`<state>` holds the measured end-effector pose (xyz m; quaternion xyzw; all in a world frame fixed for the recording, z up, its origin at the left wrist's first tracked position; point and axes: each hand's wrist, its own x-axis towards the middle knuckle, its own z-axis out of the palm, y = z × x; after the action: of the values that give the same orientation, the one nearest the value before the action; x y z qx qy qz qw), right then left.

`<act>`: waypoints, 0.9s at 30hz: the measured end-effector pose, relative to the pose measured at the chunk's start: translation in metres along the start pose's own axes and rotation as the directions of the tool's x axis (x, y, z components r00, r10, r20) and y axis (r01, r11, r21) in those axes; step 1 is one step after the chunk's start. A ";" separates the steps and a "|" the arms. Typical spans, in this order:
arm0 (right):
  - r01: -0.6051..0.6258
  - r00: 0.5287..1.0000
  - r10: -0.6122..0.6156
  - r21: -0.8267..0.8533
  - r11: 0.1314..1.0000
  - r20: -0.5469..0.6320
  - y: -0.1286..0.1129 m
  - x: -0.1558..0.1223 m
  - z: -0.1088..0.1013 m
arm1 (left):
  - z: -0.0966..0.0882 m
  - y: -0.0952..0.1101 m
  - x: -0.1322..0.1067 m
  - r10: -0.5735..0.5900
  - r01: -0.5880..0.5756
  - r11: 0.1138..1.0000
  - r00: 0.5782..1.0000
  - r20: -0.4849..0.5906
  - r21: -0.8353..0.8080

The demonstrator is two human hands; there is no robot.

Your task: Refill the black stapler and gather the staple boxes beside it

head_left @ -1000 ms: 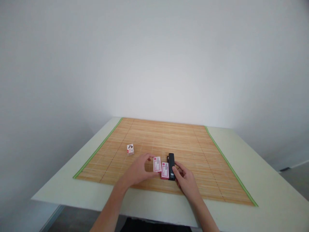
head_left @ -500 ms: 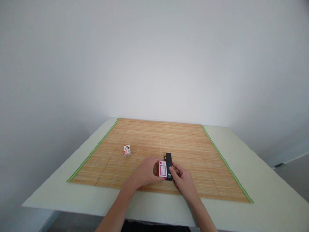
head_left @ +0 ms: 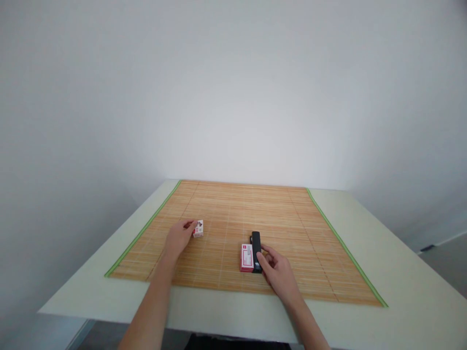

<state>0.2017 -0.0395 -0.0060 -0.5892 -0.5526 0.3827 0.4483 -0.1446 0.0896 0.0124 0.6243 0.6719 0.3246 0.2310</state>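
Note:
My left hand (head_left: pixel 179 236) has its fingers closed on the left side of a small white box (head_left: pixel 199 228) with red and dark print, on the left part of the bamboo mat (head_left: pixel 226 204). My right hand (head_left: pixel 278 270) grips the lower right side of a black stapler (head_left: pixel 256 248), thumb on top and fingers along its side. Against the stapler's left side lies a flat white-and-pink box (head_left: pixel 247 256) with a label on top; no hand touches it.
The mat has green edges and covers most of a white table (head_left: pixel 226 301). Behind the table rises a plain white wall (head_left: pixel 233 97). A small dark object (head_left: pixel 427 248) shows beyond the table's right edge.
My left hand has let go of the white-and-pink box and moved left to take hold of the small white box, which has shifted slightly right. My right hand stays on the stapler.

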 end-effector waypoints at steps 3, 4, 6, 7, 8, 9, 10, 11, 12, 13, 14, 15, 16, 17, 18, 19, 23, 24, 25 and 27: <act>0.030 1.000 -0.030 -0.028 0.999 -0.002 -0.001 0.000 -0.001 | 0.037 0.023 -0.006 0.067 -0.064 0.997 0.995 0.072 -0.044; 0.031 0.999 -0.032 -0.032 0.999 -0.005 -0.001 0.000 -0.001 | 0.051 0.033 -0.009 0.088 -0.083 0.995 0.992 0.092 -0.060; 0.038 0.999 -0.038 -0.039 0.999 -0.008 -0.001 0.000 -0.001 | 0.076 0.054 -0.016 0.134 -0.122 0.988 0.983 0.128 -0.096; 0.042 0.999 -0.042 -0.041 0.998 -0.009 0.000 0.000 -0.001 | 0.087 0.063 -0.019 0.156 -0.140 0.983 0.977 0.144 -0.116; 0.046 0.999 -0.047 -0.043 0.998 -0.012 0.000 0.001 -0.001 | 0.097 0.072 -0.022 0.175 -0.154 0.979 0.972 0.158 -0.134; 0.050 0.999 -0.050 -0.046 0.998 -0.013 0.000 0.001 -0.001 | 0.104 0.079 -0.025 0.190 -0.165 0.975 0.967 0.170 -0.150; 0.052 0.999 -0.052 -0.048 0.997 -0.012 0.000 0.002 -0.001 | 0.110 0.085 -0.028 0.202 -0.173 0.971 0.963 0.180 -0.164; 0.053 0.998 -0.054 -0.051 0.997 -0.016 -0.001 0.002 -0.001 | 0.114 0.090 -0.031 0.210 -0.178 0.968 0.960 0.187 -0.176; 0.054 0.998 -0.056 -0.053 0.997 -0.022 -0.001 0.002 -0.001 | 0.117 0.093 -0.033 0.215 -0.180 0.966 0.958 0.190 -0.186; 0.057 0.998 -0.059 -0.055 0.997 -0.027 -0.003 0.001 -0.001 | 0.118 0.095 -0.036 0.217 -0.179 0.964 0.957 0.192 -0.194; 0.060 0.997 -0.062 -0.057 0.997 -0.035 -0.004 0.000 -0.002 | 0.119 0.096 -0.039 0.216 -0.177 0.963 0.958 0.191 -0.202; 0.064 0.997 -0.067 -0.060 0.996 -0.047 -0.004 -0.002 -0.002 | 0.119 0.097 -0.042 0.211 -0.172 0.963 0.959 0.188 -0.208; 0.069 0.995 -0.074 -0.066 0.995 -0.062 -0.005 -0.005 -0.002 | 0.119 0.097 -0.045 0.205 -0.165 0.963 0.962 0.182 -0.213; 0.080 0.993 -0.087 -0.078 0.994 -0.081 -0.004 -0.009 -0.002 | 0.119 0.098 -0.049 0.197 -0.159 0.964 0.965 0.174 -0.214; 0.100 0.989 -0.110 -0.099 0.990 -0.100 -0.002 -0.013 -0.002 | 0.119 0.098 -0.054 0.187 -0.151 0.964 0.970 0.158 -0.218; 0.126 0.983 -0.142 -0.130 0.984 -0.119 0.000 -0.017 -0.002 | 0.119 0.099 -0.059 0.174 -0.141 0.962 0.976 0.131 -0.234; 0.243 0.961 -0.272 -0.307 0.920 -0.054 0.013 -0.029 0.001 | 0.124 0.106 -0.083 0.058 -0.033 0.882 0.998 0.038 -0.471; 0.266 0.958 -0.287 -0.351 0.898 -0.008 0.015 -0.030 0.002 | 0.125 0.108 -0.089 0.020 0.013 0.838 0.998 0.053 -0.546; 0.284 0.955 -0.295 -0.391 0.876 0.034 0.017 -0.030 0.003 | 0.127 0.111 -0.094 -0.011 0.061 0.792 0.996 0.086 -0.607; 0.309 0.949 -0.304 -0.463 0.831 0.088 0.018 -0.030 0.005 | 0.131 0.115 -0.102 -0.051 0.151 0.702 0.985 0.163 -0.696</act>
<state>0.1993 -0.0682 -0.0261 -0.5821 -0.7184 0.1633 0.3441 0.0398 0.0090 -0.0032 0.4705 0.5136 0.5017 0.5130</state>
